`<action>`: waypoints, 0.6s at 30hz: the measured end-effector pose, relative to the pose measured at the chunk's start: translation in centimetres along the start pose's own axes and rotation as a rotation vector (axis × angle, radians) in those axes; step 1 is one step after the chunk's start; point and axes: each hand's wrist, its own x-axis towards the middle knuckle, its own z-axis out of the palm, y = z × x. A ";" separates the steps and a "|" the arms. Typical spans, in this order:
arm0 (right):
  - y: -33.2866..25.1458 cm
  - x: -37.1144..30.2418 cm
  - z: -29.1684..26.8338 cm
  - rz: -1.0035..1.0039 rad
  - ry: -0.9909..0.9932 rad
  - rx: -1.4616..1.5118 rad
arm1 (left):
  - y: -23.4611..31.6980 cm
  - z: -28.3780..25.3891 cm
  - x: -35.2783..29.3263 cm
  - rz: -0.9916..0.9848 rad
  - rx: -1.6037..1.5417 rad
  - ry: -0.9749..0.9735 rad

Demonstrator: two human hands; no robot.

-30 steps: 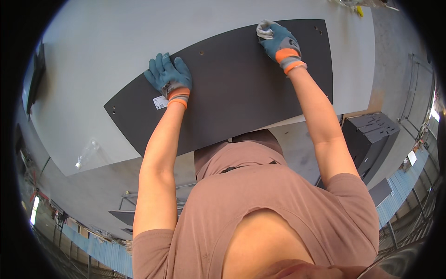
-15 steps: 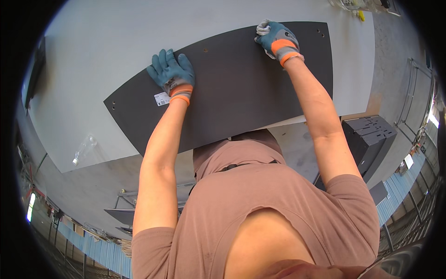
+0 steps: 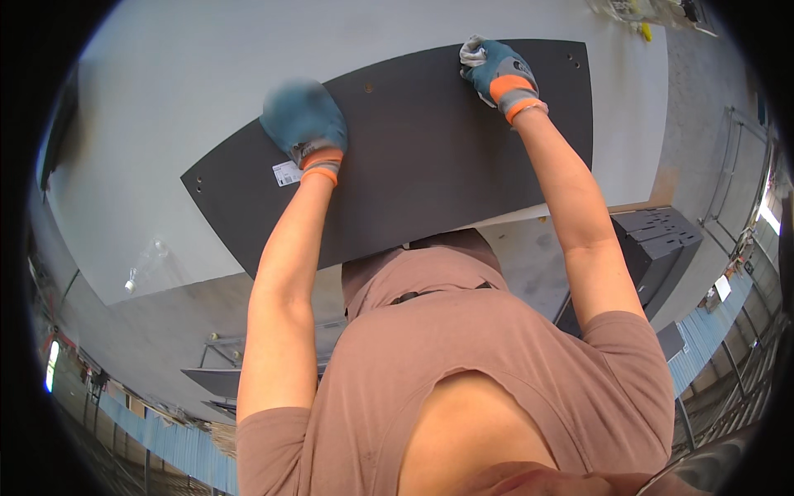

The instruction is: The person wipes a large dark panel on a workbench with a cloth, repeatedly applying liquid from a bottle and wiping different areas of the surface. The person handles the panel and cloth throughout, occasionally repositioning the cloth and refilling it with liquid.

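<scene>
A dark grey panel (image 3: 430, 157) with a curved far edge lies flat in front of me. My left hand (image 3: 308, 128), in a blue, grey and orange glove, rests flat on the panel by its far edge. Its fingers are blurred, but the broad outline matches an open hand. Just below it is a white label (image 3: 287, 174), partly covered by the glove. My right hand (image 3: 504, 74), gloved alike, is closed around a crumpled white cloth (image 3: 473, 54) at the panel's far right edge. Small holes show near the panel's corners.
Under the panel is a large pale table (image 3: 157, 149). A clear plastic bottle (image 3: 147, 263) lies at its near left. Clear plastic wrapping (image 3: 637, 10) sits at the far right. A stack of dark panels (image 3: 657, 248) stands right of me, and a metal rack (image 3: 732, 165) farther right.
My right hand has shifted slightly right with the cloth along the panel's far edge. My left hand stays in nearly the same place, its fingers now blurred.
</scene>
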 end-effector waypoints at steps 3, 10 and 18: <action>-1.8 -0.1 0.3 0.137 -0.003 -0.220 | -1.8 2.6 -0.9 0.125 0.095 0.267; -1.9 0.2 0.4 0.154 0.004 -0.171 | 0.3 -0.6 0.1 -0.002 0.018 -0.019; -1.8 -0.3 0.2 0.102 -0.024 -0.199 | 0.7 -1.5 0.2 -0.057 0.036 -0.112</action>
